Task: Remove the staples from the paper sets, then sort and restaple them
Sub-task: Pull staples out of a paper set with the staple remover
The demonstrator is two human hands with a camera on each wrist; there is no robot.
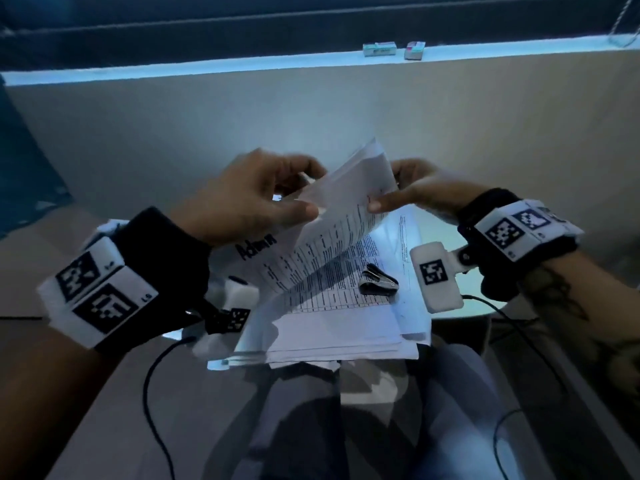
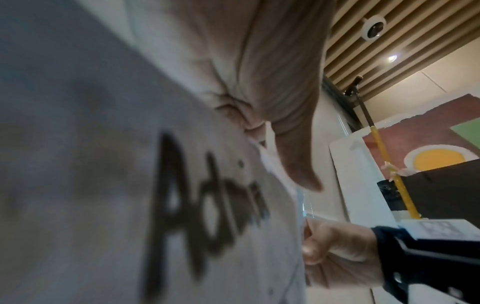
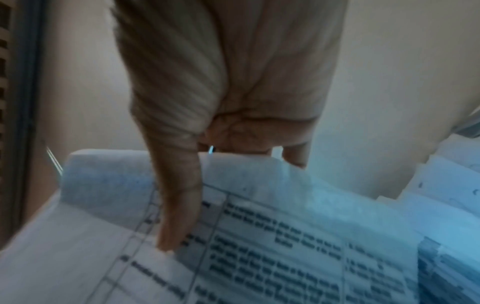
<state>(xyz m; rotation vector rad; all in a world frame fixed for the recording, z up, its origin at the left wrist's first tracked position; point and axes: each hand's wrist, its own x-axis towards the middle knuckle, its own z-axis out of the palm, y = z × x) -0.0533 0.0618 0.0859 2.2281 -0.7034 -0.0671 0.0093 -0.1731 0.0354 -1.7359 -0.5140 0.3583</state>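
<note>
A paper set (image 1: 332,230) with "Admin" handwritten on its top sheet is lifted above the table, its sheets fanned apart. My left hand (image 1: 277,199) pinches the set's upper left corner between thumb and fingers; in the left wrist view the "Admin" sheet (image 2: 130,185) fills the picture. My right hand (image 1: 398,192) pinches the right edge, thumb on the printed page (image 3: 259,236). Beneath lies a stack of printed papers (image 1: 346,323). A black staple remover (image 1: 377,280) rests on that stack.
The stack lies on a glass table (image 1: 460,237) that stands against a pale wall. Two small boxes (image 1: 394,49) sit on the ledge above. Cables (image 1: 156,393) run from both wrist bands across the table's near side. My knees show under the glass.
</note>
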